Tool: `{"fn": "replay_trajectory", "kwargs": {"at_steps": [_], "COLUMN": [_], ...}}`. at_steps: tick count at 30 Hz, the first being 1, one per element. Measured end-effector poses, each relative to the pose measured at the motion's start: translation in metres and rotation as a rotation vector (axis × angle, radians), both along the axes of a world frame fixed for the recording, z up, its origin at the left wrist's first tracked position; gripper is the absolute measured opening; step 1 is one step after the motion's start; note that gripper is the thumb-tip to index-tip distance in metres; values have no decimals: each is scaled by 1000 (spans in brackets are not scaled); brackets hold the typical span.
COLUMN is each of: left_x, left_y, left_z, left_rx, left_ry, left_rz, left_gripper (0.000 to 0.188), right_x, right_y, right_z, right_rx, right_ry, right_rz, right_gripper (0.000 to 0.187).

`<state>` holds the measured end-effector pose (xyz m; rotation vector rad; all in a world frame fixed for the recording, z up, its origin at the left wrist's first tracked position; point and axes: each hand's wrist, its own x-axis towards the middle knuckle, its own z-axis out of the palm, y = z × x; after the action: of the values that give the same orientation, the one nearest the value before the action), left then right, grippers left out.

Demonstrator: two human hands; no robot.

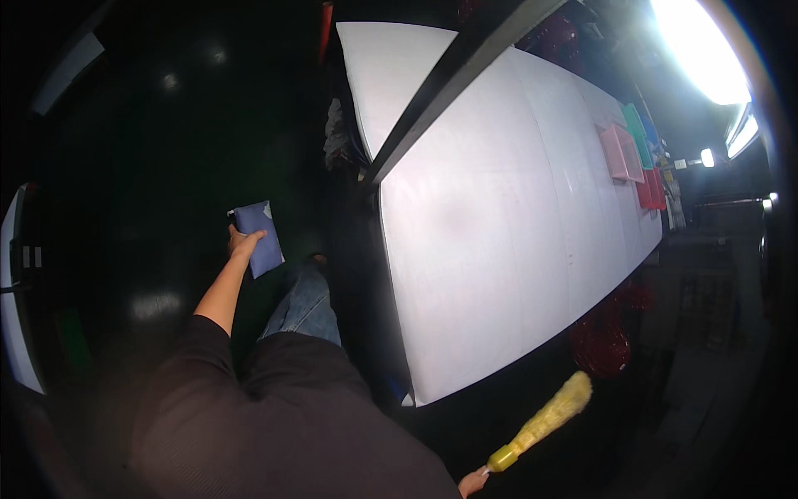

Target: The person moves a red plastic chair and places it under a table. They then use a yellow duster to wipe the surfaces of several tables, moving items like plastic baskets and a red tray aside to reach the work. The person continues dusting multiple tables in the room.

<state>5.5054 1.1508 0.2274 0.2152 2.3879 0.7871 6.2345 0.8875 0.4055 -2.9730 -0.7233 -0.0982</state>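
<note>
Your left grip (243, 244) is closed around a flat blue-violet rectangular pad (265, 254), thumb laid across its upper face and fingers going behind; a pale patch shows at the pad's upper right corner, and it is held well off the left edge of the white-topped bench (474, 249), above the dark floor (166, 249); your right grip (473, 482) is wrapped around the thin handle of a fluffy yellow duster (553, 413), though the lower picture edge cuts off part of that hand; the duster points up and to the right, outside the bench's lower edge, well to the right of the lower left corner; its tip is near a dark red plastic bag (600, 341) beside that same edge, and whether the two touch you cannot tell; at the bench's right edge a pink basket (622, 154) lies nearest the middle, with a green basket (636, 133) just behind it and a red basket (651, 190) beside it; a dark metal bar (465, 75) slants across your view, hiding part of the bench's upper left area.
</note>
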Motion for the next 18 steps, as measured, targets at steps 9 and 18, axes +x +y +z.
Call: {"fn": "replay_trajectory", "kwargs": {"at_steps": [9,18], "left_x": [38,48], "left_y": [14,3], "left_z": [64,44], "left_rx": [181,102], "left_ry": [-90,-73], "left_rz": [84,355], "left_gripper": [77,78], "right_x": [-185,-235], "right_y": [475,637], "right_z": [-95,-2], "right_rx": [79,-383], "right_ry": [839,248], "right_rz": [698,1652], "right_gripper": [27,22]}}
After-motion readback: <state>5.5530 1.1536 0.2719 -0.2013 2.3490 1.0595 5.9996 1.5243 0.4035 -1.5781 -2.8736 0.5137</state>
